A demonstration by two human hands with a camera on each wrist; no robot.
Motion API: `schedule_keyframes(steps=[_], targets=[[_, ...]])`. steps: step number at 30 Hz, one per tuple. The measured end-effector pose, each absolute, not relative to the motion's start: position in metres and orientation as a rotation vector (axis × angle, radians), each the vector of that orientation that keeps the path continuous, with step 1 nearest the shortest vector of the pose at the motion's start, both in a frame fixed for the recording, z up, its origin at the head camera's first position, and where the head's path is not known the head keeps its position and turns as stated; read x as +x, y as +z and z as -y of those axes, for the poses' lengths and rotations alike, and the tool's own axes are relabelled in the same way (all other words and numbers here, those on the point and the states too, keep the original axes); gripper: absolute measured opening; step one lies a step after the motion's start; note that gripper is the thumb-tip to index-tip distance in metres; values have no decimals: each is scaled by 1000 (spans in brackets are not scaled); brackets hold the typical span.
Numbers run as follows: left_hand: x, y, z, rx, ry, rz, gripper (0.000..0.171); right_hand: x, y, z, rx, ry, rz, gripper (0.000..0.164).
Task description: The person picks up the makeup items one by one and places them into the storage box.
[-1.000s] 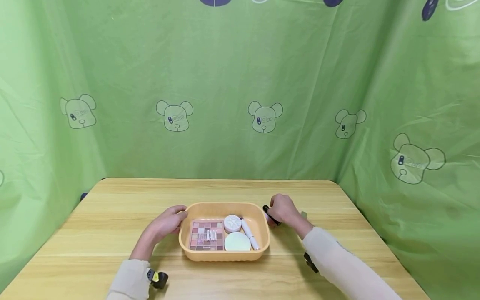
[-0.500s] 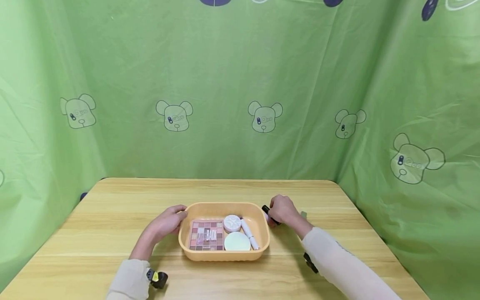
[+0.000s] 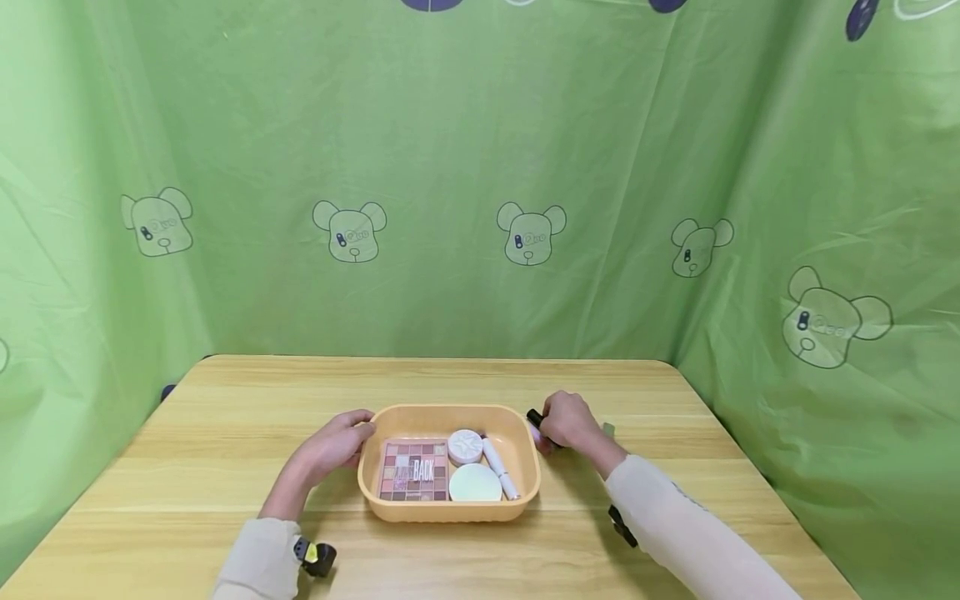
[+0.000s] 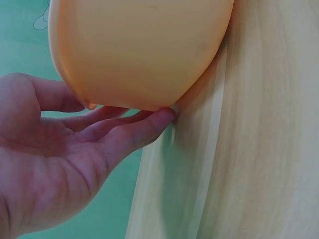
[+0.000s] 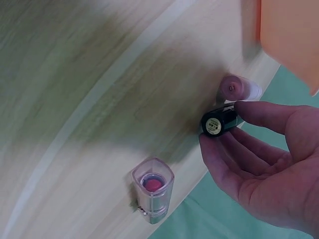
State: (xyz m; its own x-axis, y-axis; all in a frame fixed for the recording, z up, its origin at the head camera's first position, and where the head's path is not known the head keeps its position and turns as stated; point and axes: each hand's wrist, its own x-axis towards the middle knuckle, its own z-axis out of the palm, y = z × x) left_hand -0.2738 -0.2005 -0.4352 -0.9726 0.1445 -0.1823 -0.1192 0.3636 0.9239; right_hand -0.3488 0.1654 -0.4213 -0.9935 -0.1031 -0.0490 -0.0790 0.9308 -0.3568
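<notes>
My left hand (image 3: 341, 440) rests its fairly straight fingers against the outer end of an orange plastic basket (image 4: 139, 55), at its left side in the head view. Beyond the basket's right end, my right hand (image 5: 271, 164) pinches a black lipstick tube (image 5: 222, 121) between thumb and fingers, its round labelled end facing the wrist camera. A pink tube (image 5: 239, 88) lies beside the black one, between it and the basket. On the table near the right hand is a clear lipstick (image 5: 155, 191) with a pink core; the head view shows only a sliver near the wrist.
Inside the basket are an eyeshadow palette (image 3: 414, 472), a small round white case (image 3: 465, 447), a larger round pale compact (image 3: 476, 483) and a white tube (image 3: 501, 468). The wooden table (image 3: 420, 558) has a green curtain (image 3: 450, 167) behind it.
My right hand has shifted very slightly, and the black lipstick tube has turned a little in its fingers. The left hand and basket stay in place.
</notes>
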Motion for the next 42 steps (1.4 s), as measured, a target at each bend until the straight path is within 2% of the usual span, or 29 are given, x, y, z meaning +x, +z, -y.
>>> schedule_keyframes(steps=[25, 42], targets=[[-274, -436, 200, 27, 1647, -2396, 41, -353, -426, -168, -200, -505, -3045, 18], [-274, -436, 201, 25, 1654, -2392, 40, -354, -425, -170, -217, -519, -3042, 14]])
